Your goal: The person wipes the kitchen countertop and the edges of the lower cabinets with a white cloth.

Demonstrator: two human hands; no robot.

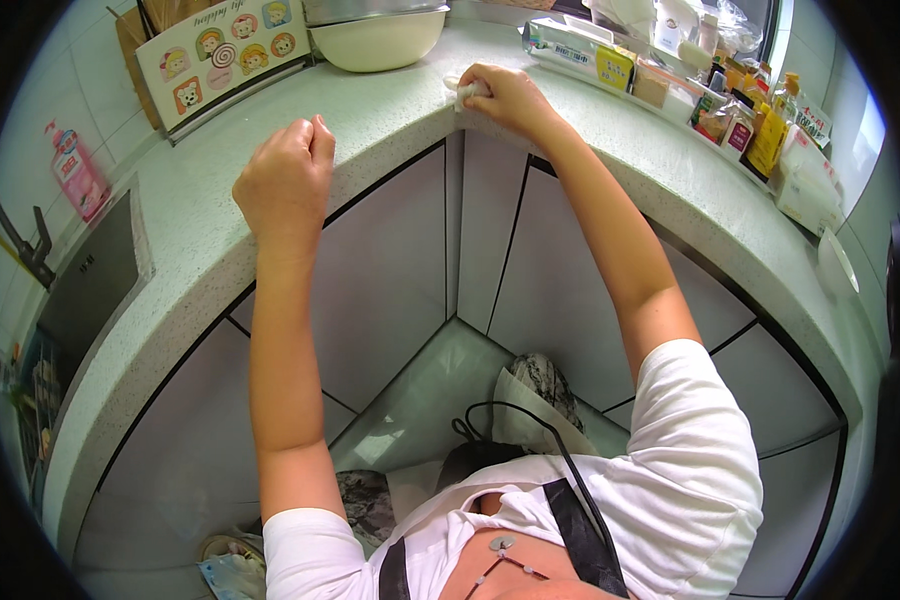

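Right of the round cream bowl (380, 45), the right hand (511, 103) grips a crumpled white cloth (469, 93) on the speckled pale counter (395, 103), wiping seemingly unfinished, while front-left of it the left hand (286, 180) is fisted.

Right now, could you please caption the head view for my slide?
Right hand holding a crumpled white cloth-like wad at the pale speckled countertop; left hand closed.
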